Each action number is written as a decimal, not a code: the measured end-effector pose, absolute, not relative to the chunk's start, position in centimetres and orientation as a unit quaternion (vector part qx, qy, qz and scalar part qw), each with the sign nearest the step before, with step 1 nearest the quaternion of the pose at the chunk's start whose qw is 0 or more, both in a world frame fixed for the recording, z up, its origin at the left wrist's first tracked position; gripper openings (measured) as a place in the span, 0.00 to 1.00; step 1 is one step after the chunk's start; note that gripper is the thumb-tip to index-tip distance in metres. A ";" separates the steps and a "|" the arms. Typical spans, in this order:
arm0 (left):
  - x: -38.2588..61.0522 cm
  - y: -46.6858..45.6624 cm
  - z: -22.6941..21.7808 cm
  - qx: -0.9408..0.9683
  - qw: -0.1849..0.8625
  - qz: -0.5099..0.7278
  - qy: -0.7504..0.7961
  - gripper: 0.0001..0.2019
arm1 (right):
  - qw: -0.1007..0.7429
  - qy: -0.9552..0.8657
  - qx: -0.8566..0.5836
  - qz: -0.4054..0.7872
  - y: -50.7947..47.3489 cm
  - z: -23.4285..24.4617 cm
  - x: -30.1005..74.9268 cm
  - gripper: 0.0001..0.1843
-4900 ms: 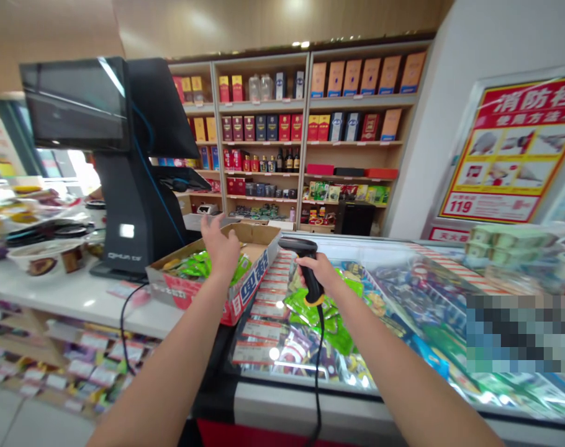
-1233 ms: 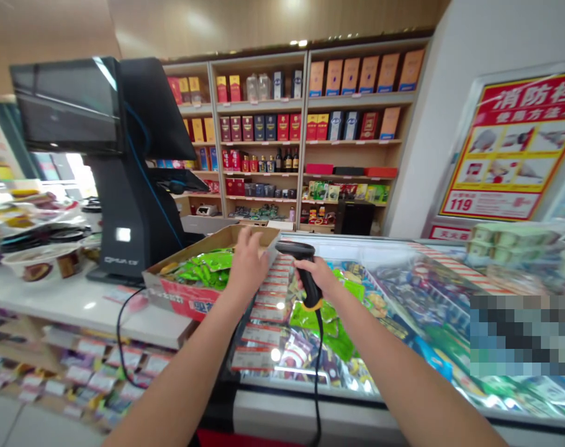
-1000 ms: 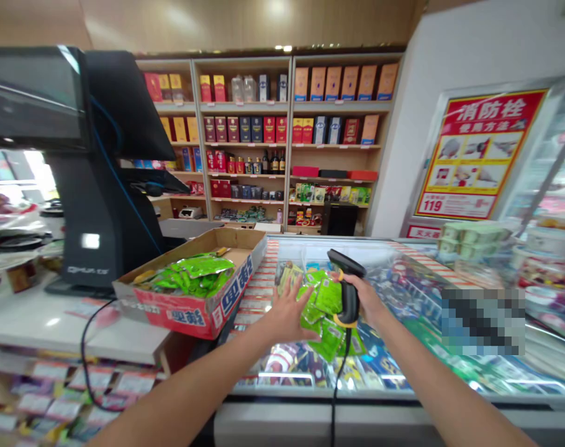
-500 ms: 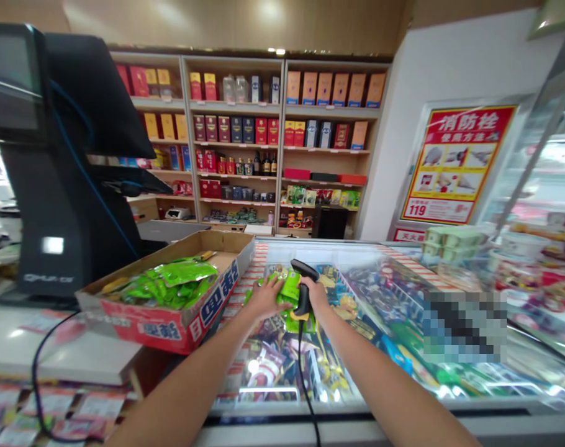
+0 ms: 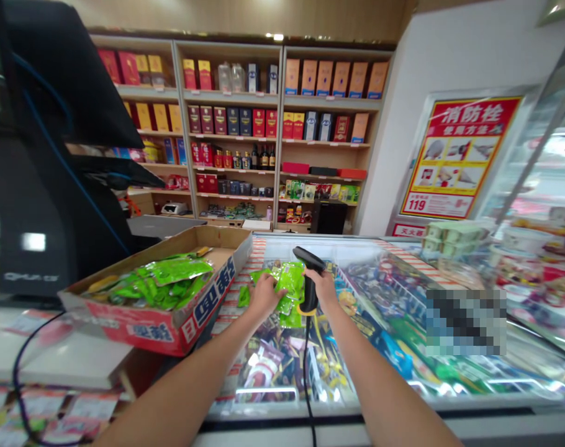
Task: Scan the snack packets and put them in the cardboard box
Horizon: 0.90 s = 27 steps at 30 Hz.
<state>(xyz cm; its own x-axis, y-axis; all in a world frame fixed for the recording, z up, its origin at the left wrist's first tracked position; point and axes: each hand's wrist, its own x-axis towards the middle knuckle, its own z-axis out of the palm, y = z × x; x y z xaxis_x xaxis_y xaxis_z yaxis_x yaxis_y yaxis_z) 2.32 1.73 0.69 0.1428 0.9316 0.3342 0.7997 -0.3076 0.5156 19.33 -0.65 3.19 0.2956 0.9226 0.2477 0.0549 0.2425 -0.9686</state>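
Note:
My right hand [image 5: 323, 287] is wrapped round the grip of a black barcode scanner [image 5: 309, 293], held upright with its head on top and its cable hanging toward me. Just left of it, my left hand [image 5: 264, 297] has its fingers curled on a green snack packet [image 5: 290, 277], thumb on the packet's face. More green packets lie beneath and beside that hand, on the glass top of a freezer [image 5: 259, 397]. To the left, a cardboard box [image 5: 138, 332] contains a heap of similar green packets [image 5: 164, 279].
A black checkout terminal [image 5: 31, 186] stands at the left, above a white counter [image 5: 72, 366]. Wrapped frozen goods show through the freezer glass. Egg cartons [image 5: 454, 239] and tubs [image 5: 524, 248] sit at the right. Shelves of boxed bottles [image 5: 233, 121] line the back wall.
My left hand has gone from lying spread over the packets to curling its fingers round one. The scanner has shifted slightly right and up, away from the packets. The camera view has moved slightly.

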 end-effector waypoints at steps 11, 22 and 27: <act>-0.8 4.6 0.4 0.490 0.369 0.686 0.392 0.09 | 0.611 -0.524 -0.494 0.328 -2.4 5.0 19.3 0.15; -1.8 6.1 -1.0 0.413 0.336 0.725 0.438 0.09 | 0.502 -0.568 -0.508 0.408 -4.1 6.2 18.4 0.12; -1.9 5.9 -0.8 0.408 0.308 0.725 0.461 0.06 | 0.491 -0.572 -0.508 0.418 -4.1 6.2 18.5 0.12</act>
